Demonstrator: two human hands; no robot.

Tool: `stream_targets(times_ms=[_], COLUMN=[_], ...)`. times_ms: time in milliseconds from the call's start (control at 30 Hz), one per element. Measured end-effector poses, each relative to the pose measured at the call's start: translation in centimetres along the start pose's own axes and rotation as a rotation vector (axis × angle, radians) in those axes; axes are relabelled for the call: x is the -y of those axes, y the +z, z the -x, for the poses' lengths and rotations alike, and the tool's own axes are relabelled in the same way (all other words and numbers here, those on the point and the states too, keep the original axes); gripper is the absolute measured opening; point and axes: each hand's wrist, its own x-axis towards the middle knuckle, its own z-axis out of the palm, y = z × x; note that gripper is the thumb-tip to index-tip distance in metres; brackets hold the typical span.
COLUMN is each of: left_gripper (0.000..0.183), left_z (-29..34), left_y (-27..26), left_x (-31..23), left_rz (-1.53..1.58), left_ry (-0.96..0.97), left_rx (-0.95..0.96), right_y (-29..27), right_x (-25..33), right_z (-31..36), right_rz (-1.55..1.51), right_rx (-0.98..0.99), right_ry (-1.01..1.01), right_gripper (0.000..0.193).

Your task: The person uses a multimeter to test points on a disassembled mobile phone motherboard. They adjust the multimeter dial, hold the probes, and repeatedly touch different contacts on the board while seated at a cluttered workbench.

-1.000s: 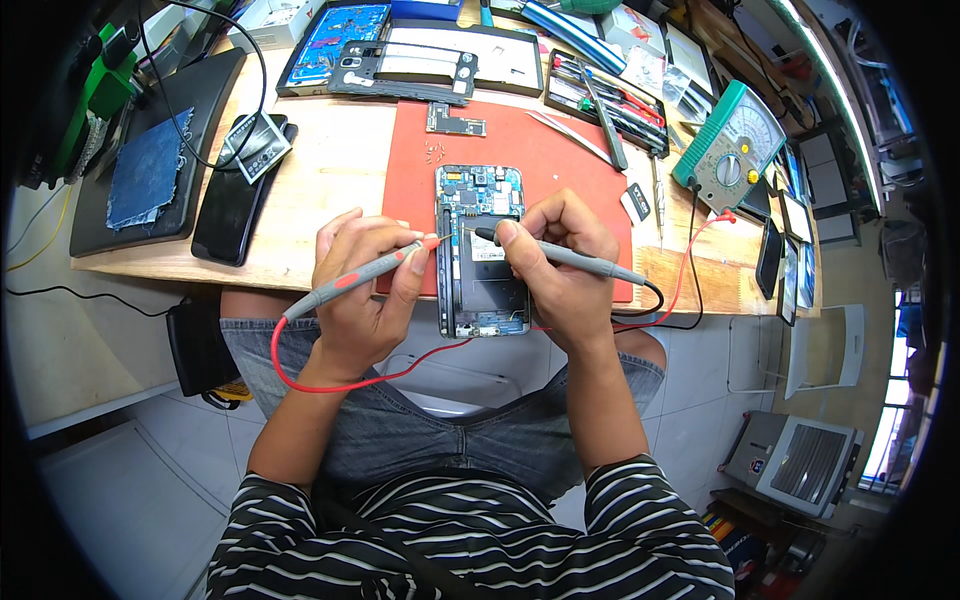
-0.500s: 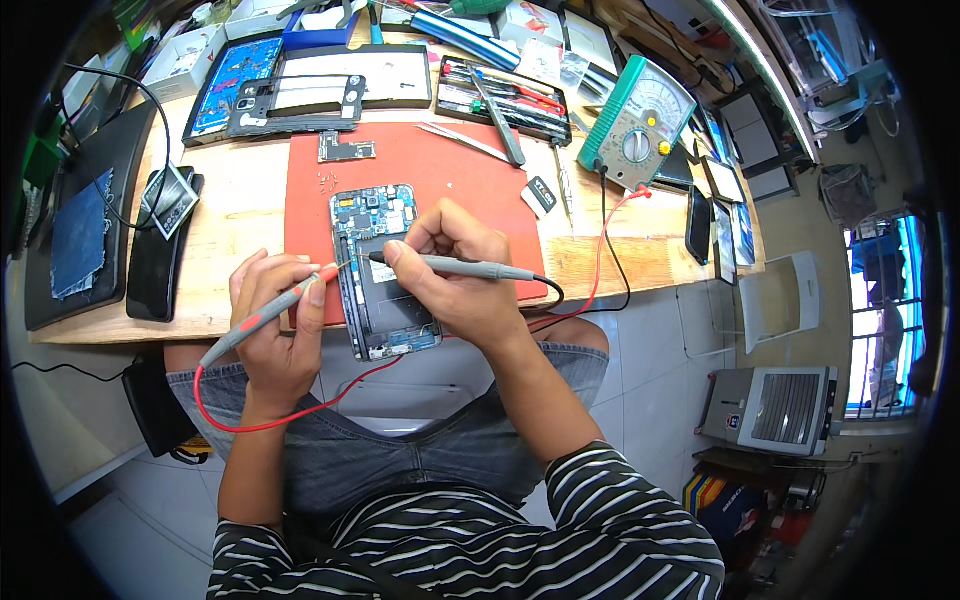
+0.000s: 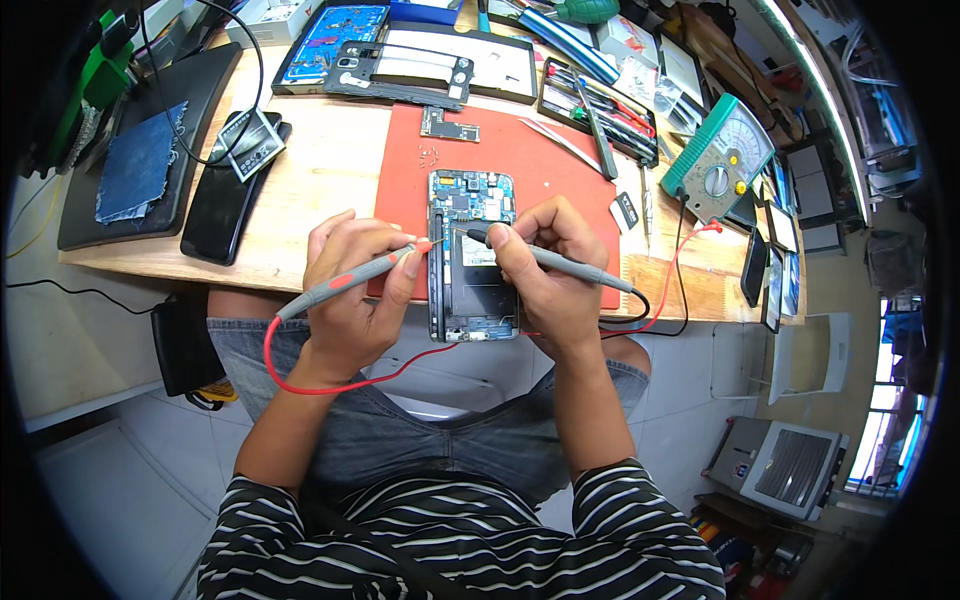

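An opened phone (image 3: 487, 302) lies on the red mat (image 3: 400, 150), overhanging the table's front edge, its blue circuit board and battery bay bare. My left hand (image 3: 355, 290) grips a grey and red test probe (image 3: 345, 284), whose tip points at the phone's left side. In my right hand (image 3: 550, 275) is a grey and black test probe (image 3: 575, 266), its tip above the upper middle of the phone. Whether either tip touches metal is too small to tell. Leads run from the probes; an analog multimeter (image 3: 718, 170) with red and black leads stands at the right.
Beyond the phone lie a loose circuit board (image 3: 450, 128), small screws (image 3: 428, 156), tweezers (image 3: 562, 146) and a phone frame (image 3: 400, 78). A tray of screwdrivers (image 3: 610, 115) sits behind. At left are a black phone (image 3: 225, 215) and a blue cloth (image 3: 143, 165).
The whole view has shifted, so the table and phone appear farther right. Both hands still hold their probes over the phone, with the tips in nearly the same area.
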Motion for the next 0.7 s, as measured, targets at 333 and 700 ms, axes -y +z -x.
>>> stream_targets(times_ms=[333,700], left_gripper=[0.011,0.010], left_z=[0.18,0.04], left_y=[-0.16,0.14], left_x=[0.06,-0.53], left_rz=[-0.021,0.014], left_ry=[-0.003,-0.045], left_rx=[0.008,0.009], right_y=[0.21,-0.28], right_x=[0.02,-0.35], right_z=[-0.03,-0.29], right_rz=[0.016,0.130], right_rx=[0.012,0.050], right_ry=[0.001,-0.111], right_gripper=[0.017,0.019])
